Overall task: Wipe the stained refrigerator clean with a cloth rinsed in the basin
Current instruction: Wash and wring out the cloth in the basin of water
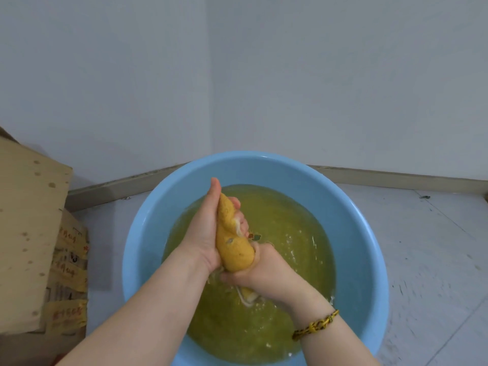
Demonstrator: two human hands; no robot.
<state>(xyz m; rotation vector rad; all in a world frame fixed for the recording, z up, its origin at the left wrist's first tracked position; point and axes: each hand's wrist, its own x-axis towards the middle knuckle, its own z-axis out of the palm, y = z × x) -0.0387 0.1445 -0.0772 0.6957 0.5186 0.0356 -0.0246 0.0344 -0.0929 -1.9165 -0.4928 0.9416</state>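
A round blue basin [148,233] stands on the floor, holding yellowish, rippling water [290,247]. Above the water I hold a wet yellow cloth [232,247] rolled into a thick twist. My left hand [206,231] grips its upper part, fingers wrapped round the far side. My right hand [261,270] grips the lower part, and a pale end of the cloth hangs out below it with water running off. A yellow and black braided bracelet sits on my right wrist. The refrigerator is not in view.
Cardboard boxes [29,233] with yellow labels stand close to the basin's left side. Plain walls meet in a corner behind the basin, with a skirting board [396,178] along the floor. Pale floor [435,260] stretches to the right.
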